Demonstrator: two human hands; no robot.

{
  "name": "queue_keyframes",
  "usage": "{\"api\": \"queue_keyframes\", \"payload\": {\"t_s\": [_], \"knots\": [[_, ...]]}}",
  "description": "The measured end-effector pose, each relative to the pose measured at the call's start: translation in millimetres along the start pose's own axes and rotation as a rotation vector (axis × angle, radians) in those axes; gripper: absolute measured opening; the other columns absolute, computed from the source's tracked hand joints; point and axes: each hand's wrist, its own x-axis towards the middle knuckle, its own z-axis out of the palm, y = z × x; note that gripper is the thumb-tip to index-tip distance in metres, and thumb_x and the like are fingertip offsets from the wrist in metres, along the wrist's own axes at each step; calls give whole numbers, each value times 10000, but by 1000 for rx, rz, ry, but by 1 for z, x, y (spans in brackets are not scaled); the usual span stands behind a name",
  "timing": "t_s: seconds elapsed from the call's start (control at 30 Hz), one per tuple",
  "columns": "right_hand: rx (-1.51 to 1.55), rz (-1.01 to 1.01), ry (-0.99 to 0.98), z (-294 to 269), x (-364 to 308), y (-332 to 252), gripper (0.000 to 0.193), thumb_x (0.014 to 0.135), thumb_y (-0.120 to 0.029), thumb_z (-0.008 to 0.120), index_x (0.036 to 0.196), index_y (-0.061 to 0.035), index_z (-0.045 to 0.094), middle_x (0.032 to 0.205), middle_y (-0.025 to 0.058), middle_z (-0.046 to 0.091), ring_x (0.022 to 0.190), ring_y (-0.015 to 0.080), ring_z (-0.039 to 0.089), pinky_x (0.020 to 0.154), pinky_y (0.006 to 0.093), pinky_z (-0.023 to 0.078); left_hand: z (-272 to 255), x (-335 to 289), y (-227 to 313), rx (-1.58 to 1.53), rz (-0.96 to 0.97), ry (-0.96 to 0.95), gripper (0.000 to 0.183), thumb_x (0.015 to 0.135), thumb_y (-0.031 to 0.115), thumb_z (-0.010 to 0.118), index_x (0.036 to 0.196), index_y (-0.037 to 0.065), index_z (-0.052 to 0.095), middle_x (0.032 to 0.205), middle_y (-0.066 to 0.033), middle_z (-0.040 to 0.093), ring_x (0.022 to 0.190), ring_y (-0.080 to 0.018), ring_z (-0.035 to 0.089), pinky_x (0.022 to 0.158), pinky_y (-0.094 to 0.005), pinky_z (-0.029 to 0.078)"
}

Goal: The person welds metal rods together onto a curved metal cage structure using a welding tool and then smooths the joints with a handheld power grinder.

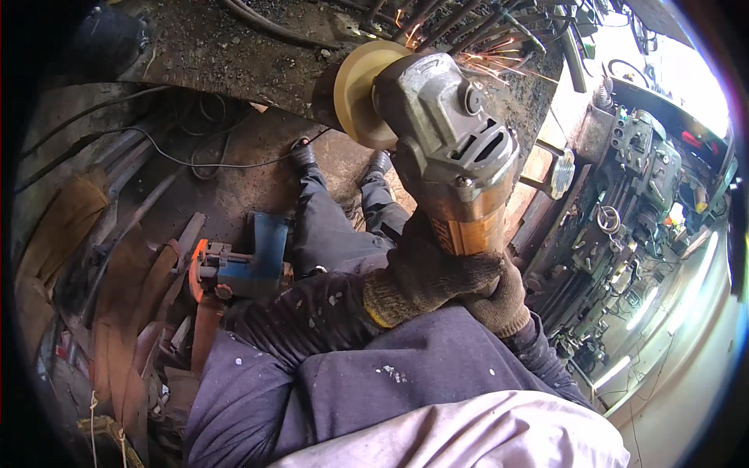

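An angle grinder (pixel 449 132) with a grey gear head and a worn orange body is held in front of me. Its pale yellow disc (pixel 360 97) faces left over the dark workbench. My left hand (pixel 433 269), in a dirty knitted glove, is closed round the body. My right hand (pixel 499 303), also gloved, is closed on the rear of the grinder, partly behind the left. Orange sparks (pixel 491 61) spray beyond the grinder head, near several dark metal rods (pixel 460 23). Where the disc touches metal is hidden.
The grimy workbench (pixel 257 74) spans the far side. A cable (pixel 250 164) hangs below it. On the lower left are a blue and orange metal device (pixel 242 265) and long rusty metal pieces (pixel 129 288). A large machine (pixel 624 203) stands at right.
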Motion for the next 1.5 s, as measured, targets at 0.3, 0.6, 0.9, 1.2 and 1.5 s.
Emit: {"api": "queue_keyframes", "payload": {"t_s": [0.3, 0.6, 0.9, 1.2, 1.5], "knots": [[-94, 23, -100, -5, 1, -1, 796, 752, -136, 889, 1416, 13, 477, 1326, 184, 643, 1223, 259, 628, 1041, 389, 496, 2, 3, 1, -263, 2, -38, 756, 761, 280, 887, 1351, 14, 496, 1193, -129, 644, 1090, -236, 658, 954, -383, 548], [-121, 110, -120, -7, 1, -5, 802, 753, -156, 894, 1423, -5, 480, 1333, 185, 644, 1227, 252, 632, 1030, 389, 503, 1, 2, 6, -301, -45, -22, 743, 763, 215, 890, 1351, 17, 482, 1187, -101, 644, 1084, -207, 650, 916, -353, 561], [-89, 92, -68, -4, 6, -12, 675, 744, -163, 881, 1316, -6, 558, 1232, 171, 690, 1136, 243, 675, 961, 388, 538, 2, 5, 2, -301, -42, -17, 740, 758, 229, 889, 1351, 29, 494, 1179, -103, 636, 1066, -195, 640, 899, -352, 562], [-115, 105, -51, -1, 4, -7, 513, 756, -90, 841, 1214, -8, 624, 1155, 138, 715, 1055, 240, 697, 890, 389, 569, 4, 4, 15, -437, -118, -59, 678, 758, 266, 885, 1281, 34, 520, 1134, -89, 630, 1010, -184, 637, 868, -349, 556], [-196, 84, -96, -12, 2, 11, 693, 719, -192, 903, 1296, -21, 560, 1188, 167, 699, 1076, 260, 693, 915, 410, 558, 5, 8, 8, -160, 19, 28, 698, 744, 292, 879, 1290, 33, 531, 1140, -96, 637, 1025, -201, 641, 863, -372, 555]]}}
